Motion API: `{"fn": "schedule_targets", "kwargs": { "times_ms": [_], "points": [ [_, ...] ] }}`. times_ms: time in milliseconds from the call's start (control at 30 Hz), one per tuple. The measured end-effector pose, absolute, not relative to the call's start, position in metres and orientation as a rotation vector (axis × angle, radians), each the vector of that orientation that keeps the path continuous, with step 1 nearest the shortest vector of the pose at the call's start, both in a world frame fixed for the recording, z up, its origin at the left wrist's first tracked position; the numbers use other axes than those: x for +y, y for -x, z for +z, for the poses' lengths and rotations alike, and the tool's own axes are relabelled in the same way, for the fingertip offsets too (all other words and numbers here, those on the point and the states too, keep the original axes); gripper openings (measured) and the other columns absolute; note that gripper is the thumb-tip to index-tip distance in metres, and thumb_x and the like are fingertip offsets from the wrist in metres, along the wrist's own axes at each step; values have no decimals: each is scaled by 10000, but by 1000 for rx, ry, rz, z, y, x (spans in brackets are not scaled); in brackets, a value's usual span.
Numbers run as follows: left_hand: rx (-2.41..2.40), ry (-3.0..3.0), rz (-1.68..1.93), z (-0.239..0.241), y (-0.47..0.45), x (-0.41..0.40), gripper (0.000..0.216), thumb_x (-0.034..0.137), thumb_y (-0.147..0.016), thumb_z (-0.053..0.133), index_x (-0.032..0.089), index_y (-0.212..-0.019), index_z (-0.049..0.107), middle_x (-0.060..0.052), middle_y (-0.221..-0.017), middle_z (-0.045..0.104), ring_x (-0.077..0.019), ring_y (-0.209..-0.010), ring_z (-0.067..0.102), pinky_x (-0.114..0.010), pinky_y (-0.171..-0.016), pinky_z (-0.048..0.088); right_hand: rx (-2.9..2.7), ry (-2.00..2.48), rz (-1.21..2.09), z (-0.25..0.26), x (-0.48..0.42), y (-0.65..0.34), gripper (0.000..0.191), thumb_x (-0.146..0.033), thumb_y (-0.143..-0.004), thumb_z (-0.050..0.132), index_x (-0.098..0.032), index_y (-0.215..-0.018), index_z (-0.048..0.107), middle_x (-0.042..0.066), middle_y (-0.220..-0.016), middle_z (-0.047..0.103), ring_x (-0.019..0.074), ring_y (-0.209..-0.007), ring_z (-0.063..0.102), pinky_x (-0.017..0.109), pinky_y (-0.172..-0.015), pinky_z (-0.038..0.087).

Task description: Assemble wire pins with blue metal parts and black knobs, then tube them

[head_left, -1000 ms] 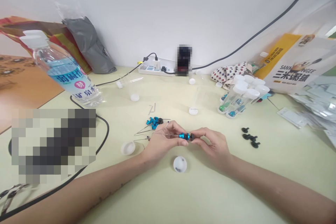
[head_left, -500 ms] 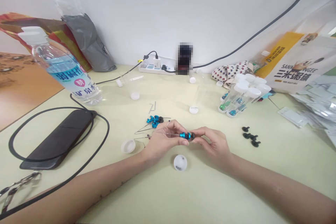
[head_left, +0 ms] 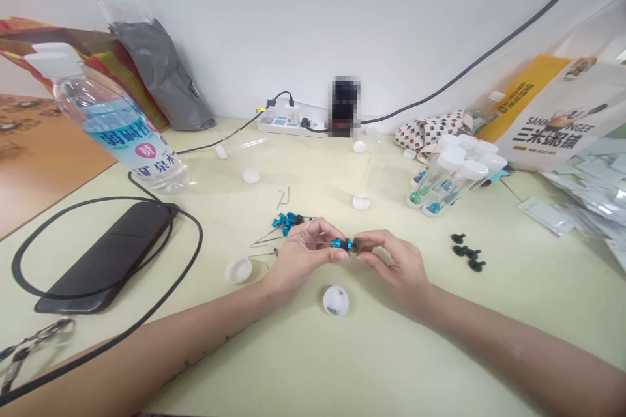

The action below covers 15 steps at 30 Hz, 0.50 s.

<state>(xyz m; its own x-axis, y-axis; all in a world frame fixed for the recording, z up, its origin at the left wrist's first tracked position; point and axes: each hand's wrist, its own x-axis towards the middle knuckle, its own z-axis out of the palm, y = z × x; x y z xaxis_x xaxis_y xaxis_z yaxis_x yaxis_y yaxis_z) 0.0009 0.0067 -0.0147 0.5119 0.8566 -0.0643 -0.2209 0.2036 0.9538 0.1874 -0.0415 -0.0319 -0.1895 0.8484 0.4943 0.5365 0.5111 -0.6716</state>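
This is an indoor room where a pale green table (head_left: 391,358) against a plain white wall (head_left: 225,19) serves as an improvised small-parts bench. Loose black parts (head_left: 460,251), capped clear tubes (head_left: 443,186) and a blue-and-black piece (head_left: 342,244) between the fingers (head_left: 338,254) show fine handwork. Everyday belongings share the surface: a water bottle (head_left: 132,137), a printed food-brand bag (head_left: 550,124), a patterned cloth item (head_left: 428,130) and a power strip (head_left: 274,125) with plugs in it. Whether it is a home or an office, so close a view cannot fairly settle.
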Motion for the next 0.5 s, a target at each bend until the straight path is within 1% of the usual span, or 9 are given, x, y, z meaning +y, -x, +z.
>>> {"fn": "schedule_targets", "kwargs": {
  "times_ms": [67, 133, 500],
  "points": [
    [699, -1118, 841, -15, -1, 7, 172, 122, -648, 773, 150, -743, 633, 9, -775, 638, -92, -746, 573, -192, -698, 456, -1866, 1156, 422, -31, -42, -187, 112, -211, -913, 513, -214, -1011, 566, 19, -870, 678, 122, -748, 651, 208, -640, 517],
    [695, -1130, 834, -16, -1, 7, 168, 119, -647, 772, 149, -739, 635, 5, -776, 641, -99, -749, 578, -201, -708, 459, -1870, 1141, 404, -30, -42, -186, 96, -189, -912, 509, -210, -981, 572, 14, -855, 678, 117, -735, 649, 200, -624, 510],
    [732, -1170, 803, -13, -1, 6, 191, 157, -619, 791, 144, -732, 637, -12, -774, 629, -132, -751, 574, -251, -712, 457, -1862, 1117, 463, -32, -43, -188, 99, -216, -914, 516, -212, -983, 586, 22, -845, 684, 128, -712, 646, 217, -597, 496]
  ]
}}
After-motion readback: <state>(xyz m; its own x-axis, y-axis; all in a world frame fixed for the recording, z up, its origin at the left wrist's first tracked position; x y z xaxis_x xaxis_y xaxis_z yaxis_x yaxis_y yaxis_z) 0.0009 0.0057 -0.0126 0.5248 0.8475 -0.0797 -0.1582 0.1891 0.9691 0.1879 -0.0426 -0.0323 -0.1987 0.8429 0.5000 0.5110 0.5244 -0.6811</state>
